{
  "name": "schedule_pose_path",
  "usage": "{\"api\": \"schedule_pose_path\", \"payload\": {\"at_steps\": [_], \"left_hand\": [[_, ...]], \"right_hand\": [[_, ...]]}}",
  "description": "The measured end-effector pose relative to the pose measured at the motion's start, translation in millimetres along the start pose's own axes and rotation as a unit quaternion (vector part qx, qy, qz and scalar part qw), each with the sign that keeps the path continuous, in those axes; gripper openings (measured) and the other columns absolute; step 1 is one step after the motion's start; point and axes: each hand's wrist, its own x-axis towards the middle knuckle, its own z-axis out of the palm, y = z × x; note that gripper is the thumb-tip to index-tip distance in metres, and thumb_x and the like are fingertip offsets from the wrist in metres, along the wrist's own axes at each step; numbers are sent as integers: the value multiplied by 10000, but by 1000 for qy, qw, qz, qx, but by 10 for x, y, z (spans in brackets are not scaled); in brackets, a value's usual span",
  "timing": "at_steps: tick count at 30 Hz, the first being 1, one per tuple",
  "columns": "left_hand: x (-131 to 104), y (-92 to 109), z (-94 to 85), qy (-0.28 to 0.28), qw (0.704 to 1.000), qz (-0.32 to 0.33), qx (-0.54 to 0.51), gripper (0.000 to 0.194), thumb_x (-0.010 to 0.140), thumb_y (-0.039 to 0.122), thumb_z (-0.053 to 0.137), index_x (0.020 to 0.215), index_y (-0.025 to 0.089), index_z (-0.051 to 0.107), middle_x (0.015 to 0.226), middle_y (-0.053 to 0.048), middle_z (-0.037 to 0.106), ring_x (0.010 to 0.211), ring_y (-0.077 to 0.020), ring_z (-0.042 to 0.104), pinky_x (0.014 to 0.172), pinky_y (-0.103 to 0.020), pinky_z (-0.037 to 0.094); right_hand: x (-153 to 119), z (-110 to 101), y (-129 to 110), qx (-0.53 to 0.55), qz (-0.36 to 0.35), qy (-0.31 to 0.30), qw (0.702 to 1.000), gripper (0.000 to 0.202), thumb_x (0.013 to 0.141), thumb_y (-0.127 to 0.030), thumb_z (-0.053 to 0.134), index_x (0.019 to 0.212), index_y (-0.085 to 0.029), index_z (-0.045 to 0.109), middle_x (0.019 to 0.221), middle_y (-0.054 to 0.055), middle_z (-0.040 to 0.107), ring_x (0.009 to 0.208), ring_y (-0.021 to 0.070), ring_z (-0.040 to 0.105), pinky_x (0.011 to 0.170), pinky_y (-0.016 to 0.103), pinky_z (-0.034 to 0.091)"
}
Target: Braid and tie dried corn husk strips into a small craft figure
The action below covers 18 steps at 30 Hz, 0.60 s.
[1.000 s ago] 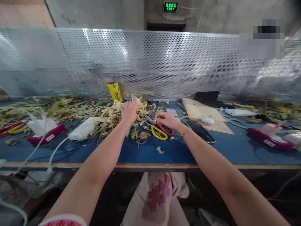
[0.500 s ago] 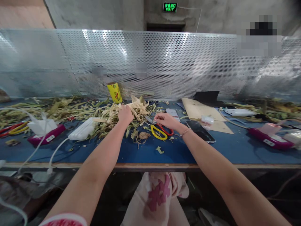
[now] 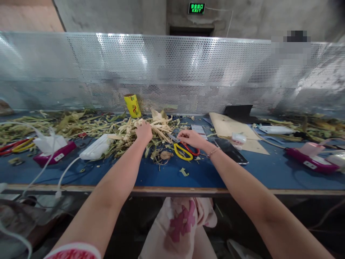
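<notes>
left hand [image 3: 143,132] rests curled on a heap of pale, dry, leafy plant strips [image 3: 126,136] on the blue-topped counter [image 3: 151,176], its grip impossible to tell. right hand [image 3: 185,136], fingertips bunched narrowly, is at the metal scissors with red and yellow loop handles [image 3: 186,146], right of the heap; whether it holds them is unclear.

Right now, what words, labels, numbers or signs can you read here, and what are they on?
"安全出口 EXIT": green sign high on the wall.
Yellow tube: dark and red print, too blurred to read.
White card just beyond the right hand: any print is too small to read.
</notes>
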Motion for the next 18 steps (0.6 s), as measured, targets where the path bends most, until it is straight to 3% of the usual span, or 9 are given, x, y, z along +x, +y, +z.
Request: {"api": "schedule_pose_path", "payload": {"at_steps": [5,11,14,18], "left_hand": [[21,12,-21,143,983,106,-53,289,769,133,374,1025,111,506,1105,-214,500,1089,-352,431,813,-506,419],[-23,174,-185,287,922,237,-108,266,823,169,339,1035,144,497,1112,-157,520,1104,-287,440,952,-471,341],[-83,256,-243,309,902,277,-119,240,840,198,337,1003,152,507,1155,-150,515,1125,-266,438,987,-479,306],[-164,353,-258,270,889,358,-94,193,844,208,362,938,160,523,1173,-131,519,1112,-233,451,979,-452,325]], "right_hand": [[-8,-11,-20,6,4,-4,1000,126,744,-259,476,746,-163,558,550,-24,533,522,99,514,569,244,400],[18,7,37,25,3,45,999,119,737,-249,470,767,-166,550,647,-1,558,598,115,523,613,271,425],[52,18,110,40,8,117,992,189,732,-291,495,871,-171,537,755,23,565,694,132,534,677,298,444],[87,29,159,122,26,170,978,378,695,-398,562,992,-177,488,936,67,559,780,155,553,710,326,472]]}}
